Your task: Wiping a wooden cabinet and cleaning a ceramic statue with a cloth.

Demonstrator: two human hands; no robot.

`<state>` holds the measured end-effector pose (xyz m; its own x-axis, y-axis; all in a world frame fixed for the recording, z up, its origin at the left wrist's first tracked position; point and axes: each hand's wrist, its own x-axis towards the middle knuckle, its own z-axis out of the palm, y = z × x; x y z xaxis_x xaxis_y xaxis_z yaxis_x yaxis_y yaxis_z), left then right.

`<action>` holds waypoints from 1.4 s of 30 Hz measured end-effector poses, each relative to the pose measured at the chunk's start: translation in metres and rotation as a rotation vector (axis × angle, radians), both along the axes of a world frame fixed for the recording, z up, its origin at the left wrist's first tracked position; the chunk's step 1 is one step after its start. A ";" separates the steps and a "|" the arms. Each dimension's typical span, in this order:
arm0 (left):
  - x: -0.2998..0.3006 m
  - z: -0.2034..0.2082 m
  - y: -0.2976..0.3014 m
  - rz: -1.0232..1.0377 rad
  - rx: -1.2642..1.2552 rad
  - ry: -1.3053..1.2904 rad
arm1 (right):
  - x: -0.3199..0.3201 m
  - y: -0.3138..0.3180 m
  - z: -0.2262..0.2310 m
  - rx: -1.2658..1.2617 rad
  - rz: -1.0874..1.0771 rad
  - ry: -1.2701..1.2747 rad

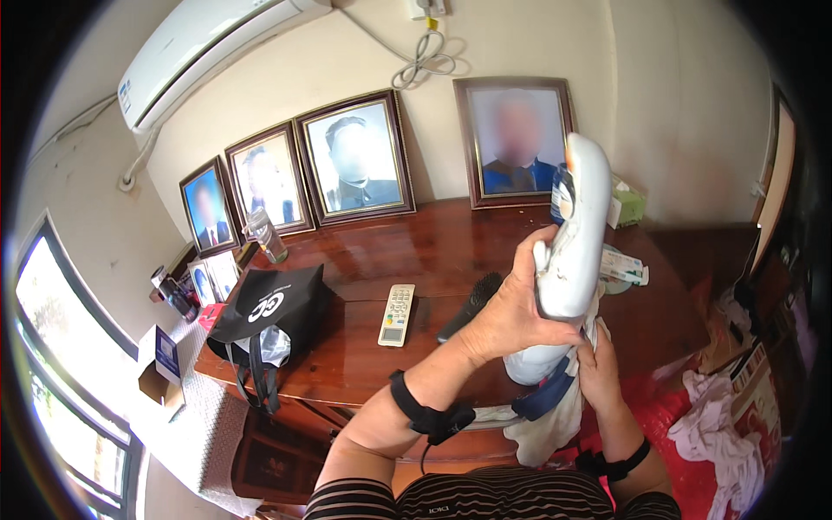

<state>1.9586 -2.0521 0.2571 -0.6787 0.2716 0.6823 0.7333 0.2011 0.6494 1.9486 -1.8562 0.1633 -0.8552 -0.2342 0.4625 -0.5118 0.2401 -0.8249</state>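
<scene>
A glossy white, long rounded object [579, 225], perhaps a porcelain figure, stands tilted upward at right of centre. It has a small knob on its left side; its exact kind is unclear. My left hand [520, 308] is wrapped around its lower part, thumb and fingers closed. A rounded white lower portion shows beneath that hand, beside a dark blue piece [544, 397]. Against its right side, my right hand [602, 368] is closed on a cream cloth [548, 433] that hangs down below. Part of the right hand's grip is hidden behind the white object.
On the glossy brown table [355, 260] lie a remote control [397, 315], a black hairbrush [471, 307] and a black bag [270, 303]. Framed portraits [355, 160] lean against the wall. A green tissue box [626, 205] and a glass cup [265, 236] stand farther back.
</scene>
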 end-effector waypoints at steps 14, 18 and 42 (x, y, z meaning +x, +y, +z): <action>-0.083 0.083 -0.020 -0.811 -0.047 -0.524 | -0.012 0.006 -0.016 0.030 -0.007 -0.043; -0.086 0.086 -0.015 -0.911 -0.125 -0.627 | -0.010 0.002 -0.009 -0.018 0.022 -0.034; -0.099 0.160 -0.153 0.391 0.153 -0.029 | -0.043 0.009 0.001 0.040 0.532 -0.008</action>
<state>1.8593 -2.2049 0.4168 -0.7300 -0.1137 0.6740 0.6018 0.3604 0.7127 1.9055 -1.8473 0.1639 -0.6170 -0.6540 0.4378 -0.5649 -0.0192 -0.8249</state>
